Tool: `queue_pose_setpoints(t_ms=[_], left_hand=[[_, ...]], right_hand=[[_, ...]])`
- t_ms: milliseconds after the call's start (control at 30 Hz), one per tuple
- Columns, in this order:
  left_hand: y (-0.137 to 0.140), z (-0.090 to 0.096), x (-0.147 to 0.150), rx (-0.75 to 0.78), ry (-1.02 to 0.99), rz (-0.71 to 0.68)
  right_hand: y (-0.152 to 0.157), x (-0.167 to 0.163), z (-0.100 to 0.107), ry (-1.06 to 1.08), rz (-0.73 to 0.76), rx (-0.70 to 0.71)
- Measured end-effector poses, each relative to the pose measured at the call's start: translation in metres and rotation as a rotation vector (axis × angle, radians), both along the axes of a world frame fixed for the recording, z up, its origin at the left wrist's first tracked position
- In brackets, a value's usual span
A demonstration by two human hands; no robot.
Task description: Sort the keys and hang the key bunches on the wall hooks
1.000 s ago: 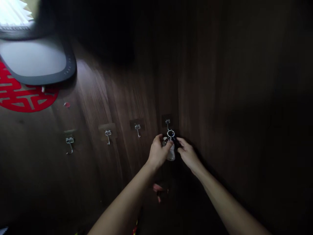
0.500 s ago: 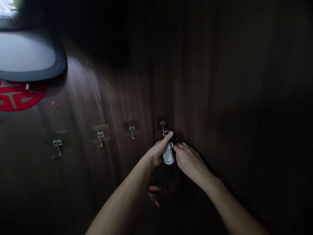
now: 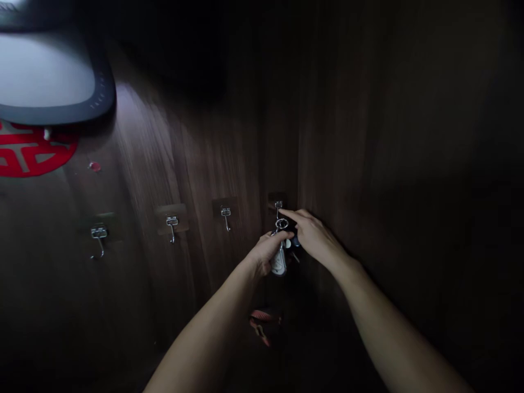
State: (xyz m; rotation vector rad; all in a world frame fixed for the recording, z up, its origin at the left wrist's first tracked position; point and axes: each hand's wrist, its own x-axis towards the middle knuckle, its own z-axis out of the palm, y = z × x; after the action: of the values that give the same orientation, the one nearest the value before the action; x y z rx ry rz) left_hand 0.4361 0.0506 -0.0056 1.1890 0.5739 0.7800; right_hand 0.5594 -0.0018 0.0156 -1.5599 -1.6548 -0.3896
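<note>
My left hand [image 3: 266, 254] is closed on a bunch of keys, its thumb lying across the top. A pale, rounded key fob [image 3: 279, 263] hangs below the thumb. Above it shows a metal key ring [image 3: 282, 224], right at the lower end of the rightmost wall hook [image 3: 279, 205]; whether the ring is over the hook I cannot tell. My right hand [image 3: 315, 234] has its index finger stretched out, with the tip at that hook's stem; its other fingers are partly hidden. Between the hands, dark and shiny small pieces of the bunch [image 3: 296, 241] are visible.
Several more metal hooks [image 3: 226, 212] line the brown wood-grain wall to the left, near a corner. A grey-and-dark cap-like item [image 3: 45, 76] hangs at upper left over a red cut-out decoration [image 3: 24, 155]. A reddish object [image 3: 264, 317] is low in the dark.
My right hand has shifted up, its index finger now extended to the hook. The left thumb has moved down off the ring, leaving it visible. The view has shifted slightly.
</note>
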Motion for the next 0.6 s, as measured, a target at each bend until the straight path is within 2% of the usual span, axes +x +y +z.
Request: queue_pose_setpoints(t_ms=[333, 600], left_hand=[[0.005, 0.001, -0.002, 0.013, 0.027, 0.011], [-0.006, 0.021, 0.005, 0.053, -0.048, 0.006]], right_hand=[[0.015, 0.007, -0.005, 0.016, 0.006, -0.029], [0.011, 0.012, 0.017, 0.021, 0.023, -0.127]])
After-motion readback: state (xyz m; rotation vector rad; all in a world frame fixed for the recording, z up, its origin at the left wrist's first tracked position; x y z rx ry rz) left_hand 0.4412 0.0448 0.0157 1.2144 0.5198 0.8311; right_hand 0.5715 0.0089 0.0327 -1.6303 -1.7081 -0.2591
